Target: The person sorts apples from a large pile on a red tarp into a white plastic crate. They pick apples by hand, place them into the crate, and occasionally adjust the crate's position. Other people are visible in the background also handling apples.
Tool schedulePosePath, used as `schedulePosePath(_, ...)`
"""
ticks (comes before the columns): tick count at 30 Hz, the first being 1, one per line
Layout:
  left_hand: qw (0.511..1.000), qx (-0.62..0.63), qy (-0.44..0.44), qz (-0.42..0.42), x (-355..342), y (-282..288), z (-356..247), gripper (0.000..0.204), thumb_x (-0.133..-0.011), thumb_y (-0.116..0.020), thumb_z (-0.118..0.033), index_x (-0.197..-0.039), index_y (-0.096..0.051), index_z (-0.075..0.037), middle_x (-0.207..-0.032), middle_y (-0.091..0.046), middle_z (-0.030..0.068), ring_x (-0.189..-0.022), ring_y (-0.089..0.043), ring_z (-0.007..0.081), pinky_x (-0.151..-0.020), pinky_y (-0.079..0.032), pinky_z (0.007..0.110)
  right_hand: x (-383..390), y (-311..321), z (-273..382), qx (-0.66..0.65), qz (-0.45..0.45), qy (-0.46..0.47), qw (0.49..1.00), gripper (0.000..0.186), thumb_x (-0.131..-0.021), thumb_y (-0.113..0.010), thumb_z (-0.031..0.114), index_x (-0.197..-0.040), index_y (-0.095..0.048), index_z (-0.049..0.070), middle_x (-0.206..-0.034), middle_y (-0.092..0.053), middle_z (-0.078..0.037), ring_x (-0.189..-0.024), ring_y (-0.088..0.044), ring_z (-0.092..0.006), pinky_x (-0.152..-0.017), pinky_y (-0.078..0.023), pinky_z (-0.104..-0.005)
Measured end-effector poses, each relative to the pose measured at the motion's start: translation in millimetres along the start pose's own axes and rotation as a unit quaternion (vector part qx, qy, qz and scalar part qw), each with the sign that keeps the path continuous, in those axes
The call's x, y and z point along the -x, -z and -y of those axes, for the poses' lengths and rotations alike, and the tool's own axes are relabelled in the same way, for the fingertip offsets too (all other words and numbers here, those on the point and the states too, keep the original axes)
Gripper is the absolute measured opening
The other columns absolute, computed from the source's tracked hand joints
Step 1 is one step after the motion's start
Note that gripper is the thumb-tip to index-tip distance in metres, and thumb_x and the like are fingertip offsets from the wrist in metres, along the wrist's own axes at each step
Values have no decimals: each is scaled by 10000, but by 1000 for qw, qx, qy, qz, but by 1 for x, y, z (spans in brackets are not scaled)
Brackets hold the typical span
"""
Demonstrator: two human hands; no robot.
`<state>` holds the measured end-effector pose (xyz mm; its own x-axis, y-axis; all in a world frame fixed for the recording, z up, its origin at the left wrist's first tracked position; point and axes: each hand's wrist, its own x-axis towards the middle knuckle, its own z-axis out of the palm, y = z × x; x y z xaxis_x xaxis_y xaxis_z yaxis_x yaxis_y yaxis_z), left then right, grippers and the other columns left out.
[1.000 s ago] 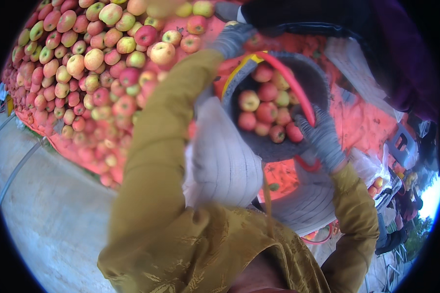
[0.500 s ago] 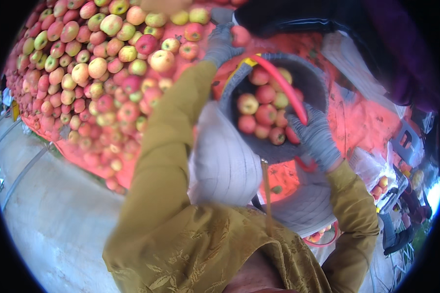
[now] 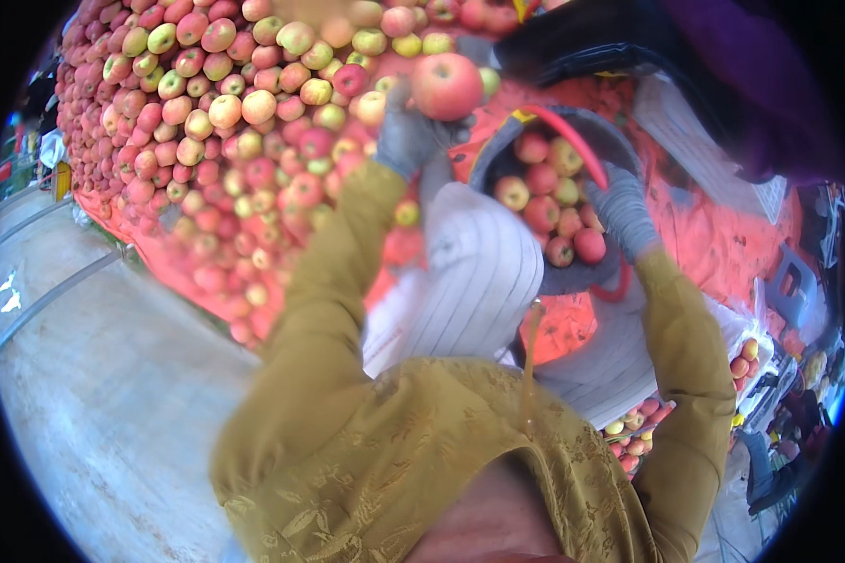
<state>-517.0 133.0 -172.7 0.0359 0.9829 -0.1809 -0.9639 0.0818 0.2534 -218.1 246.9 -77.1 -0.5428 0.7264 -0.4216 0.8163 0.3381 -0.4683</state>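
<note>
My left hand [image 3: 407, 134], in a grey glove, holds a large red apple [image 3: 448, 86] above the near edge of the apple heap [image 3: 225, 111]. A dark round bucket [image 3: 573, 274] stands on the red sheet to the right, partly filled with red and yellow-green apples [image 3: 541, 214]. Its red handle [image 3: 573, 133] arches over the opening and runs under my right hand [image 3: 624, 211], also gloved in grey. The right fingers are closed around the handle at the bucket's right side, though their tips are partly hidden.
Another person's dark-clothed leg [image 3: 582, 45] is at the far right, beside a white striped cloth [image 3: 699, 136]. A blue-grey plastic stool [image 3: 791, 286] and a bag of apples [image 3: 745, 361] lie to the right. More apples [image 3: 634, 436] sit near my right elbow. Grey ground [image 3: 94, 375] borders the sheet at left.
My left hand, earlier reaching at the heap's edge by an apple, now holds a large apple raised closer to me. The view has shifted, and the bucket and my right hand appear slightly higher and further right.
</note>
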Motion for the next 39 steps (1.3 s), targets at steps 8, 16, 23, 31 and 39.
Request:
schedulePosePath(8, 996, -62, -52, -24, 26, -89, 14, 793, -745, -650, -444, -1382, -321, -105, -1407, -346, 150, -1269, -378, 342, -952, -393, 580, -8, -6, -5, 76, -10, -3, 997, 249, -826, -505, 230, -991, -603, 72, -953, -624, -209, -933, -581, -374, -826, -450, -436)
schedulePosePath(16, 923, -352, -108, 110, 49, -135, 16, 839, -698, -745, -314, -1376, -335, -34, -1382, -383, 140, -1283, -369, 314, -1003, -388, 481, 9, 5, 13, 73, -33, 6, 997, 265, -826, -511, 247, -993, -622, 73, -953, -630, -205, -932, -593, -359, -830, -453, -430)
schedulePosePath(23, 954, -272, -76, 104, 75, -179, 23, 913, -635, -765, -356, -1364, -336, -13, -1329, -417, 137, -1218, -446, 282, -994, -408, 423, 9, 5, 11, 57, -22, -25, 998, 303, -817, -529, 282, -999, -638, 65, -973, -633, -210, -937, -600, -355, -832, -453, -427)
schedulePosePath(31, 953, -98, 0, 287, 73, -185, 26, 981, -643, -750, -455, -1380, -278, -13, -1322, -450, 163, -1201, -447, 372, -938, -437, 511, 9, 5, 8, 40, -23, -28, 999, 308, -804, -550, 292, -1016, -639, 88, -977, -638, -190, -931, -600, -351, -820, -455, -415)
schedulePosePath(39, 748, -655, -103, 38, 21, -77, 47, 351, -866, -594, -288, -1134, -595, -61, -1065, -597, 67, -919, -584, 173, -802, -481, 300, 2, -7, 2, 42, -77, 27, 996, 282, -756, -591, 247, -969, -621, 64, -935, -623, -215, -911, -585, -381, -819, -451, -448)
